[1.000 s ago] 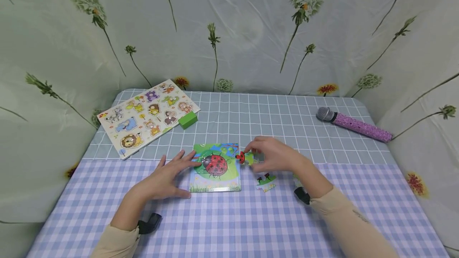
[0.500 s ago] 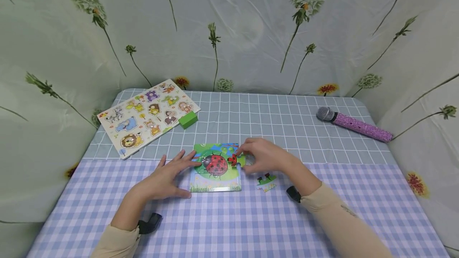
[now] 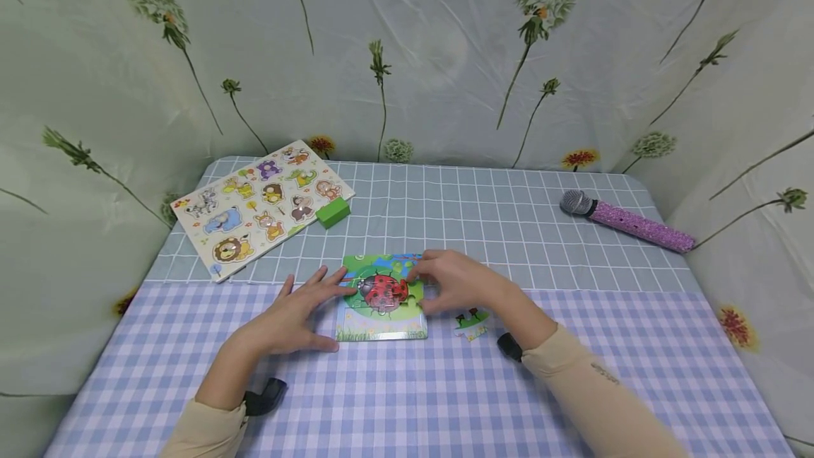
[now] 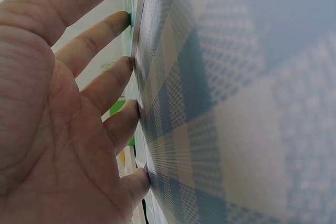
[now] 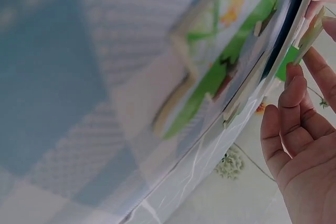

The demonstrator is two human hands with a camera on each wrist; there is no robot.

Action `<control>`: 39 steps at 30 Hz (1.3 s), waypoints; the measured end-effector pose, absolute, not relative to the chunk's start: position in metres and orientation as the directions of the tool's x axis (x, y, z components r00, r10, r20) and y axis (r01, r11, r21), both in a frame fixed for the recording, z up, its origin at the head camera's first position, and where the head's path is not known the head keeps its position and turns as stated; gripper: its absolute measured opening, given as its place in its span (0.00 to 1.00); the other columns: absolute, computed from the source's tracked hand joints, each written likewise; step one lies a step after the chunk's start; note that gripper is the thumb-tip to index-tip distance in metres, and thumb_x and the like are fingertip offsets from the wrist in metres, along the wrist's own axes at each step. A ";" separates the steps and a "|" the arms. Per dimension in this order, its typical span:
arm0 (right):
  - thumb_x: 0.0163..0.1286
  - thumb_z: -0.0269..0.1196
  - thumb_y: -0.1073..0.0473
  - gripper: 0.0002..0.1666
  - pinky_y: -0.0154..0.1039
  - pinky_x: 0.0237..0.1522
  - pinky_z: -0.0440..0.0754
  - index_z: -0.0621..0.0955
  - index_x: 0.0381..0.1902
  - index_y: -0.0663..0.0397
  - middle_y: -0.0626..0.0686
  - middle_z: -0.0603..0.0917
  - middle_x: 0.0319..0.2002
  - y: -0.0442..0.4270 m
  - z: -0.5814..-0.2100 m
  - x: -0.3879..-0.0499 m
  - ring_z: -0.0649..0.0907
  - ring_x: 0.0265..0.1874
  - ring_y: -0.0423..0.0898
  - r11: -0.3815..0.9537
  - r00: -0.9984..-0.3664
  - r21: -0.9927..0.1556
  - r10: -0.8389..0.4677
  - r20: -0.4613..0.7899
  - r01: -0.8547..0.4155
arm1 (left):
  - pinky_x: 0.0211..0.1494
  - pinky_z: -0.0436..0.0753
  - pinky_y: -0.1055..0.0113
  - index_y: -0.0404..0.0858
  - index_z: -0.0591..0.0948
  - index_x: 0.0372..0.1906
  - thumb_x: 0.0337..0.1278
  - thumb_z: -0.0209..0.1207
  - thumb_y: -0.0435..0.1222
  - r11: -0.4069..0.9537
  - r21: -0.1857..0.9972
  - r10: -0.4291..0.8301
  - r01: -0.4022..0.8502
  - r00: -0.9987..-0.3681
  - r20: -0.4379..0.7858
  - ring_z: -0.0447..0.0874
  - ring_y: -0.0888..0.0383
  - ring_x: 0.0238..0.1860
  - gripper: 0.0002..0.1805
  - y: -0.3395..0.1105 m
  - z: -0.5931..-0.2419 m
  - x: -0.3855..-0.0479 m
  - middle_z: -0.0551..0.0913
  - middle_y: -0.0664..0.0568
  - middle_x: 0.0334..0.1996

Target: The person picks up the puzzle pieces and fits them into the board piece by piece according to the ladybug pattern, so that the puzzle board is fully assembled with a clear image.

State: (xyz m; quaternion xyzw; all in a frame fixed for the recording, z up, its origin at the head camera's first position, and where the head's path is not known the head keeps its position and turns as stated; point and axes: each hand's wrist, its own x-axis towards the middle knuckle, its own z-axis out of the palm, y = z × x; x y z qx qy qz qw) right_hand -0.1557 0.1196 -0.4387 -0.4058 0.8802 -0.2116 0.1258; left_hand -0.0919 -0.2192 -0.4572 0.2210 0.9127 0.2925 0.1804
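A square ladybug jigsaw puzzle [image 3: 375, 322] lies in front of me on the tablecloth. My left hand [image 3: 286, 318] rests with spread fingers along its left side; the index fingertip touches the picture. Over the puzzle's right part, my right hand [image 3: 461, 281] pinches a puzzle piece [image 3: 413, 291] with red and green on it. In the right wrist view that puzzle piece [image 5: 311, 36] shows edge-on between thumb and fingers, tilted. Just right of the puzzle lies a loose puzzle piece [image 3: 472, 323] with green ground and grass, below the right hand.
At the back left lies a wooden animal puzzle board [image 3: 254, 214], with a green block [image 3: 333, 213] at its right edge. A glittery pink microphone [image 3: 629, 223] lies at the back right. A floral cloth [image 3: 439, 112] hangs behind the table.
My right hand has carried the pinched piece left, from beside the puzzle to over its right part, where the red now meets the ladybug. The left hand stays in place.
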 end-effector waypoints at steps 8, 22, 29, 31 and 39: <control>0.60 0.73 0.54 0.22 0.35 0.46 0.83 0.90 0.54 0.47 0.45 0.84 0.45 0.112 -0.439 -0.156 0.80 0.40 0.39 0.598 -0.638 -0.456 -0.765 -0.082 -0.659 | 0.77 0.32 0.16 0.58 0.76 0.76 0.44 0.84 0.47 0.727 0.617 0.512 0.301 -0.837 -0.195 0.45 0.32 0.88 0.49 -0.220 -0.457 -0.091 0.58 0.50 0.88; 0.59 0.73 0.54 0.21 0.38 0.47 0.85 0.90 0.51 0.47 0.47 0.86 0.43 0.104 -0.433 -0.156 0.83 0.39 0.40 0.570 -0.588 -0.385 -0.805 -0.084 -0.726 | 0.77 0.32 0.15 0.59 0.76 0.76 0.44 0.84 0.47 0.727 0.621 0.509 0.294 -0.837 -0.200 0.45 0.32 0.88 0.48 -0.219 -0.456 -0.092 0.57 0.50 0.88; 0.60 0.74 0.54 0.22 0.40 0.48 0.86 0.90 0.53 0.46 0.48 0.86 0.44 0.102 -0.433 -0.159 0.85 0.40 0.42 0.584 -0.586 -0.366 -0.801 -0.119 -0.724 | 0.77 0.32 0.16 0.59 0.76 0.76 0.44 0.84 0.47 0.727 0.623 0.508 0.289 -0.837 -0.205 0.45 0.32 0.88 0.48 -0.219 -0.456 -0.091 0.57 0.50 0.88; 0.60 0.74 0.53 0.22 0.40 0.49 0.86 0.90 0.54 0.46 0.49 0.86 0.45 0.101 -0.432 -0.159 0.86 0.41 0.42 0.589 -0.587 -0.362 -0.799 -0.130 -0.723 | 0.77 0.32 0.16 0.59 0.76 0.76 0.44 0.84 0.47 0.728 0.622 0.508 0.289 -0.836 -0.206 0.45 0.32 0.88 0.48 -0.219 -0.456 -0.091 0.57 0.50 0.88; 0.60 0.75 0.53 0.22 0.41 0.48 0.86 0.90 0.54 0.46 0.49 0.87 0.44 0.099 -0.430 -0.159 0.86 0.40 0.42 0.596 -0.584 -0.339 -0.798 -0.150 -0.728 | 0.77 0.32 0.16 0.59 0.76 0.76 0.44 0.84 0.47 0.728 0.620 0.509 0.293 -0.837 -0.203 0.45 0.32 0.88 0.49 -0.219 -0.456 -0.092 0.57 0.50 0.88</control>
